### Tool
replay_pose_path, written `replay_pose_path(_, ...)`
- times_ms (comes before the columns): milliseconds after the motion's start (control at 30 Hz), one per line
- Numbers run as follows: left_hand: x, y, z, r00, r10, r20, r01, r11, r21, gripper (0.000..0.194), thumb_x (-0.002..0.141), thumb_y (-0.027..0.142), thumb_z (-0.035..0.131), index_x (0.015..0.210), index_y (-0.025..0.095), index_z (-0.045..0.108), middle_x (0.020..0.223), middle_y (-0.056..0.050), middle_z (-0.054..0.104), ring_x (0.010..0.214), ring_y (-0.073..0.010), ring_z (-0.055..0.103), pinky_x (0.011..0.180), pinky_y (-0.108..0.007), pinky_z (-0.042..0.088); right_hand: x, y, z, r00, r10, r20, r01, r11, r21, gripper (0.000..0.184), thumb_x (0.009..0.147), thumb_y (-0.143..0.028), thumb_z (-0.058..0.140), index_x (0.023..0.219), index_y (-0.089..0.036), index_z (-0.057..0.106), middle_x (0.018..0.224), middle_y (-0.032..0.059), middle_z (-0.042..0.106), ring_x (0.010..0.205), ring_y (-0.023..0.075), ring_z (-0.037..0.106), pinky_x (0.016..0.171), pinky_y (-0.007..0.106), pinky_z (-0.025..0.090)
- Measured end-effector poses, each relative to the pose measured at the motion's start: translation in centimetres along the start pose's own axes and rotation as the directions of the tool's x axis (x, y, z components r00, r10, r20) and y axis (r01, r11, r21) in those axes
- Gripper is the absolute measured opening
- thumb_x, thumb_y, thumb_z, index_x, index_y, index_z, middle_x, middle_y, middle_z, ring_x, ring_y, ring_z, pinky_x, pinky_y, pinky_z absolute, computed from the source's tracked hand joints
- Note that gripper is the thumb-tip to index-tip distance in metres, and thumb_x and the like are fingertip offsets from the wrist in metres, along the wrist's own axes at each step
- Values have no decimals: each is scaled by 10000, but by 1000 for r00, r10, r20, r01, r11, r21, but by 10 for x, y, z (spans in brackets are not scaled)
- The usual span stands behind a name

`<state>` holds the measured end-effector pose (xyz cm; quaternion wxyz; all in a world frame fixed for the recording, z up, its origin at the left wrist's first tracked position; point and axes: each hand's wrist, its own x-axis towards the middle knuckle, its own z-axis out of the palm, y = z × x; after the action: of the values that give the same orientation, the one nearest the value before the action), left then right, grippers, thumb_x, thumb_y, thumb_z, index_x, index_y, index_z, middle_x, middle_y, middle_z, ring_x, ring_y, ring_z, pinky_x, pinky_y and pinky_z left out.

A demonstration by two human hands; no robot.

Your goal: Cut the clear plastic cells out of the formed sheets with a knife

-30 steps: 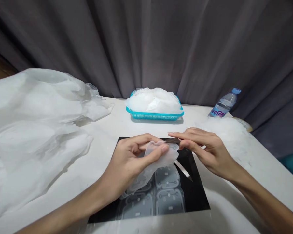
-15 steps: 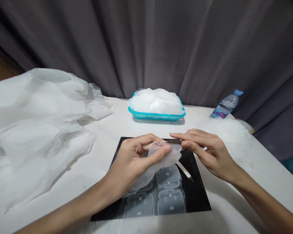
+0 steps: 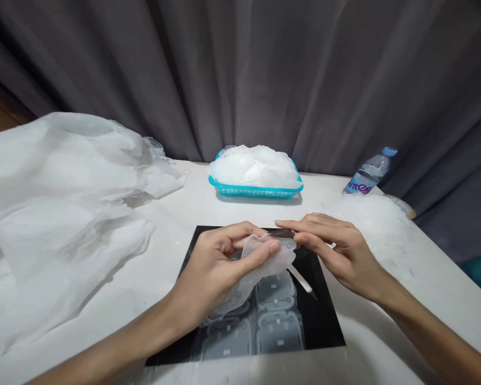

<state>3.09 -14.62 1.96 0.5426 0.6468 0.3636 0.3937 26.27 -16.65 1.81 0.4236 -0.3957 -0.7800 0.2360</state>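
My left hand [image 3: 216,270] pinches a thin, translucent, frosted plastic sheet [image 3: 278,261] between thumb and fingers, raised above a black mat [image 3: 324,331]. In my right hand [image 3: 344,254] is a small, dark metal tool with a slim tip [image 3: 281,233]; its exact kind is mostly hidden by my fingers. The tool's tip meets the upper edge of the sheet, close to my left fingertips. Under my hands, more translucent moulded sheets [image 3: 278,332] with rounded outlines lie on the mat. A white pen-like tool with a dark pointed tip [image 3: 302,282] rests there too.
A turquoise basket [image 3: 256,191] heaped with white translucent pieces stands at the back. Large piles of translucent sheeting [image 3: 64,176] cover the left side. On the right are a heap of white scraps [image 3: 380,230] and a water bottle [image 3: 371,172]. A grey curtain [image 3: 264,69] hangs behind.
The view has shifted very slightly. My right hand and the dark tool have turned a little at the sheet's edge; my left hand keeps its hold.
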Motion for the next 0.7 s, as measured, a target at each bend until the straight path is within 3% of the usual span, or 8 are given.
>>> replay_pose_path(267, 1, 2, 0, 1000, -3, 2, 3, 1000, -17, 112, 918, 316, 797, 865, 221, 823, 790, 16, 806, 663, -116, 712, 584, -141, 523, 0, -1, 7, 997, -37, -69, 35, 999, -30, 269, 1060, -242, 598, 1259, -246, 779, 863, 18, 742, 787, 162, 662, 768, 304, 529)
replay_pose_path(400, 2, 2, 0, 1000, -12, -1, 12, 1000, -12, 122, 915, 320, 801, 863, 212, 823, 794, 7, 809, 674, -124, 730, 589, -140, 538, 0, 0, 8, 989, 34, -142, -37, 999, -19, 271, 1073, -289, 575, 1240, -242, 783, 763, 0, 681, 749, 164, 649, 754, 305, 523)
replay_pose_path(500, 2, 3, 0, 1000, -6, -11, 6, 1000, -11, 127, 904, 323, 810, 853, 207, 825, 819, -4, 815, 682, -134, 739, 589, -146, 550, 3, -1, 1, 984, 99, -149, -100, 995, 6, 265, 1071, -328, 572, 1038, -224, 814, 793, 17, 709, 795, 182, 680, 778, 311, 522)
replay_pose_path(600, 2, 5, 0, 1000, -20, -14, 19, 1000, -25, 140, 896, 328, 813, 838, 201, 824, 778, -7, 804, 636, -133, 721, 563, -155, 545, 8, 6, -7, 976, 155, -151, -156, 988, 5, 389, 1069, -365, 568, 752, -202, 725, 870, 37, 758, 846, 193, 707, 785, 298, 509)
replay_pose_path(700, 3, 7, 1, 999, -37, -15, 36, 999, -29, 151, 893, 331, 810, 818, 200, 819, 708, 6, 777, 549, -105, 656, 508, -151, 505, 8, 29, -8, 960, 234, -151, -250, 963, -100, 422, 1076, -418, 544, 767, -199, 731, 814, 25, 751, 776, 186, 697, 730, 286, 489)
